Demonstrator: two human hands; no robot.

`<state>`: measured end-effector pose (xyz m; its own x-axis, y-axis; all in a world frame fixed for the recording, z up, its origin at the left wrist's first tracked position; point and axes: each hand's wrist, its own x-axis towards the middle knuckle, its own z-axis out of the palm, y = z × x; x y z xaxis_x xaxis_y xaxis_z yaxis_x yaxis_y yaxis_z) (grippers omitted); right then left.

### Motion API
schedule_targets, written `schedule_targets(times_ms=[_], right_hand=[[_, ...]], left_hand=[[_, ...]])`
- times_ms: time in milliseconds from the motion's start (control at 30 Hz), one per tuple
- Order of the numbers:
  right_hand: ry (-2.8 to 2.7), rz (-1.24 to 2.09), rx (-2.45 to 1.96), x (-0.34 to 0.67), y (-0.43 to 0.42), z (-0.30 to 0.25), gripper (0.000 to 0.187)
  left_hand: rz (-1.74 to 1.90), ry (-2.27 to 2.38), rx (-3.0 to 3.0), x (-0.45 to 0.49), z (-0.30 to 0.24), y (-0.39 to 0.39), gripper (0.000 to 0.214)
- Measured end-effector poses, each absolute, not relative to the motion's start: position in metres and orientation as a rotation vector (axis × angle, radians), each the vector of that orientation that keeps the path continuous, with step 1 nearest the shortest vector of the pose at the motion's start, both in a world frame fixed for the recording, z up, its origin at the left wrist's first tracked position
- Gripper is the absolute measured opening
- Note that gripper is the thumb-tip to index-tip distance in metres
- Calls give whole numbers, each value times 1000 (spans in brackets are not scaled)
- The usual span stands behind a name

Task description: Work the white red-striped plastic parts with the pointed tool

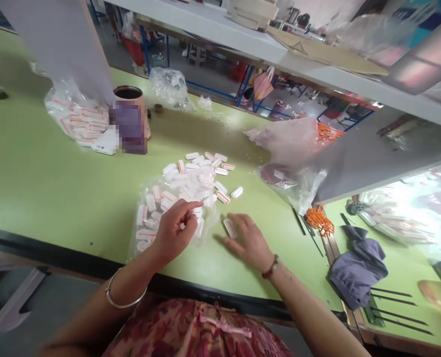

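Note:
My left hand (177, 227) is over the right side of a clear plastic bag (134, 243) spread on the table. Its fingers are curled in, and what they hold, if anything, is hidden. White oblong plastic pieces (150, 202), some with a red-orange stripe, lie in and on the bag. More loose pieces (222, 197) are scattered just beyond it. To the right, my right hand (249, 243) is low over the table, its thumb and fingers apart around a single translucent white piece (230, 228). Slight blur hides whether the fingertips touch that piece.
At the back left, a cup (146, 116) stands beside a bag of striped pieces (82, 119). Orange plastic parts (319, 221), thin black rods (298, 221) and a grey-purple cloth (358, 267) lie to the right. A shelf (220, 34) crosses above the table's far side.

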<state>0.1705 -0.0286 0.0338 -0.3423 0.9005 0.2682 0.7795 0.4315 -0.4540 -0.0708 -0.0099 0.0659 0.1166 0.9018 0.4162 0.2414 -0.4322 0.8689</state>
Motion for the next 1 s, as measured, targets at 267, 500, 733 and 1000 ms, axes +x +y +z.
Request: schedule_targets(times_ms=[267,500,733,1000], right_hand=[[-1939,465,-1388,159,-35,49,31],[-2116,480,-1258,134,23,87,38],[-2509,196,-1894,135,77,36,85],[-2523,-176,-1629,125,53,16,38]], left_hand=[[1317,1055,1985,-63,70,-15,31],[1441,1084,2000,-64,73,-21,34],[1451,1047,1930,-69,74,-18,31],[1414,1028,1948,-71,72,-16,31]])
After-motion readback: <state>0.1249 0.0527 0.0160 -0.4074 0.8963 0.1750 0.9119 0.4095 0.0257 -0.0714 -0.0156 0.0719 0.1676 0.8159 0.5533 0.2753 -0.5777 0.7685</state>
